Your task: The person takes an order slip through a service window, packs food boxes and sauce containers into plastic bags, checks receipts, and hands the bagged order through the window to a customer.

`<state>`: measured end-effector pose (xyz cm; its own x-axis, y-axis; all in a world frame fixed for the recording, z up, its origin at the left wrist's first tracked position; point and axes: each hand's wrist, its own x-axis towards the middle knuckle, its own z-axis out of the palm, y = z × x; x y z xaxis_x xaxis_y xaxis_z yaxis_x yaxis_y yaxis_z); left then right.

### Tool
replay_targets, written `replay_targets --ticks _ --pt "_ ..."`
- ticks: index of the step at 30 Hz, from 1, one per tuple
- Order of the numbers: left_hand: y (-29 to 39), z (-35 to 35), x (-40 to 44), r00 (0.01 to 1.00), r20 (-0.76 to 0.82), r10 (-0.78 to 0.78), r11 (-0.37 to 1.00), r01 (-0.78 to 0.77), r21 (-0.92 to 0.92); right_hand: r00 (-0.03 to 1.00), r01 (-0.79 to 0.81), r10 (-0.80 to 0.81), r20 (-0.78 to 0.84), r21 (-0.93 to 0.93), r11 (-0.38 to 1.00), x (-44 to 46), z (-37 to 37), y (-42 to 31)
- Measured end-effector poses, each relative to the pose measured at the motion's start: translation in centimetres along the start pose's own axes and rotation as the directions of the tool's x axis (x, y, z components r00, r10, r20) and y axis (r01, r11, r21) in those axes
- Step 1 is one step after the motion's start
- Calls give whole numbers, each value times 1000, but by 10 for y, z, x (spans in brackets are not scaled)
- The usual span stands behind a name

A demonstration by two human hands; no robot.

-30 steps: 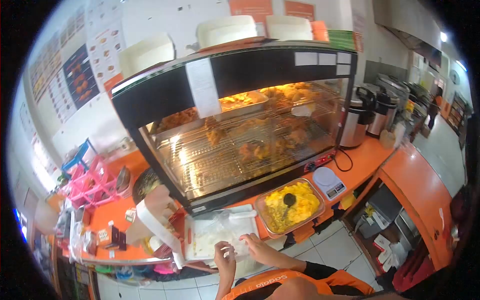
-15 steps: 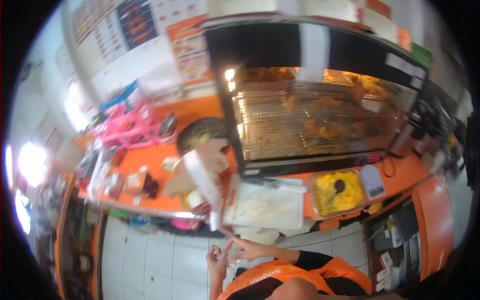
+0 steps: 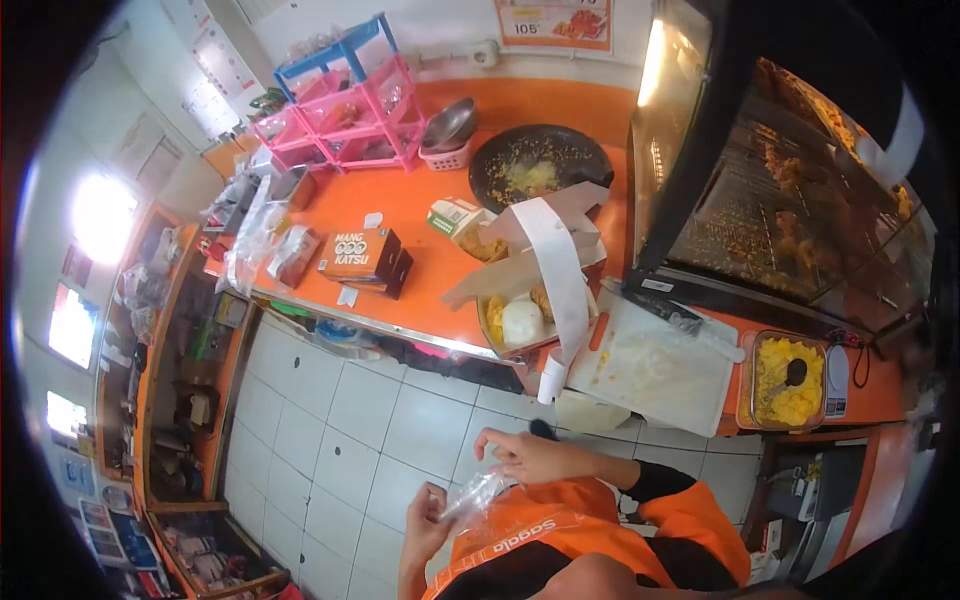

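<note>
A crumpled sheet of thin clear plastic [image 3: 476, 494] stretches between my hands in front of my orange apron; whether it is a bag or a glove I cannot make out. My left hand [image 3: 428, 518] is closed, pinching the plastic's left end. At the other end, my right hand [image 3: 540, 458] has its lower fingers closed on the plastic, the index finger bent outward. Beyond them on the counter stands an opened cardboard food box [image 3: 512, 345] with yellow food, a white rounded mound and a brown fried piece. A long white paper strip [image 3: 556, 262] hangs over the box.
On the orange counter [image 3: 440, 260] stand a closed katsu box [image 3: 358, 256], a black pan [image 3: 545, 150] and a pink rack [image 3: 345, 125]. A white cutting board [image 3: 655, 365] holds a knife. Further right are a tray of yellow food [image 3: 762, 400] and a heated display case [image 3: 780, 200].
My view has turned left, so the counter's boxes and rack show more clearly and the display case sits further right. My hands have moved apart a little, with the plastic stretched between them.
</note>
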<state>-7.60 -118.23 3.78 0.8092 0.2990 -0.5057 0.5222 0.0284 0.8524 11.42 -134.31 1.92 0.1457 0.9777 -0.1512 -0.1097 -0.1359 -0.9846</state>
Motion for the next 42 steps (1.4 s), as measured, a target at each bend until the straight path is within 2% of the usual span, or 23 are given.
replay_targets --ticks 2,3,4,5,6,7,8,9,11,14,18,20,24,26,27,30,32,33,36,38,40,41,42 --pt "-1 -3 34 931 -317 181 958 -93 272 991 46 -64 -121 -144 988 29 -17 15" --pt "-5 -4 52 936 -311 166 960 -81 268 989 -44 10 -149 -224 974 41 -27 15" --pt "-11 -5 74 822 -470 322 911 -133 390 988 -53 21 -152 -215 975 56 -24 30" --pt "-14 -8 92 657 -582 480 841 -155 518 961 68 -146 -235 -311 948 73 -18 54" --pt "-13 -13 109 663 -572 483 837 -158 523 899 177 -318 -301 -415 893 88 -16 65" --pt "-10 -20 123 583 -503 638 711 -194 676 952 89 -166 -257 -285 954 93 -16 49" --pt "-5 -27 134 491 -404 772 556 -212 804 948 92 -171 -268 -282 955 102 -15 48" --pt "-3 -33 141 491 -392 778 546 -219 809 919 168 -245 -310 -255 952 110 -11 51" --pt "6 -44 150 742 -384 549 774 -278 569 890 201 -258 -375 -184 962 120 -15 45" --pt "33 -34 163 804 -402 438 862 -248 443 856 198 -273 -440 -210 957 135 -33 41" --pt "30 -39 186 796 -348 496 796 -257 548 841 254 -297 -451 -154 955 147 -56 37" --pt "30 -42 192 799 -349 490 794 -243 557 921 124 -87 -380 73 990 147 -60 29" --pt "37 -52 197 825 -389 409 872 -227 434 925 -17 53 -376 99 995 161 -59 20" --pt "31 -65 202 839 -399 371 851 -136 507 833 255 -219 -508 2 967 180 -50 41" --pt "34 -69 202 841 -395 369 854 -138 502 833 249 -214 -510 -1 969 184 -49 44" --pt "44 -91 203 818 -479 319 908 -119 401 874 150 -132 -469 2 989 199 -48 39" --pt "37 -122 202 789 -472 394 845 -108 524 891 170 -150 -428 9 985 215 -42 37" --pt "24 -141 199 823 -511 246 960 -134 245 897 166 -150 -416 3 986 224 -38 36" --pt "6 -201 183 820 -548 163 982 -188 11 930 116 -130 -344 -61 991 257 -28 34" --pt "-14 -230 171 754 -631 181 980 -192 51 914 155 -207 -350 -169 973 291 -17 27" --pt "-14 -255 165 557 -634 536 816 -150 558 943 73 -126 -309 -177 981 329 -3 2" --pt "-7 -264 162 504 -729 463 881 -174 440 947 -40 -18 -322 -174 984 349 7 -9" --pt "-4 -277 163 446 -773 452 889 -155 430 966 -11 -42 -256 -200 980 376 15 -5"
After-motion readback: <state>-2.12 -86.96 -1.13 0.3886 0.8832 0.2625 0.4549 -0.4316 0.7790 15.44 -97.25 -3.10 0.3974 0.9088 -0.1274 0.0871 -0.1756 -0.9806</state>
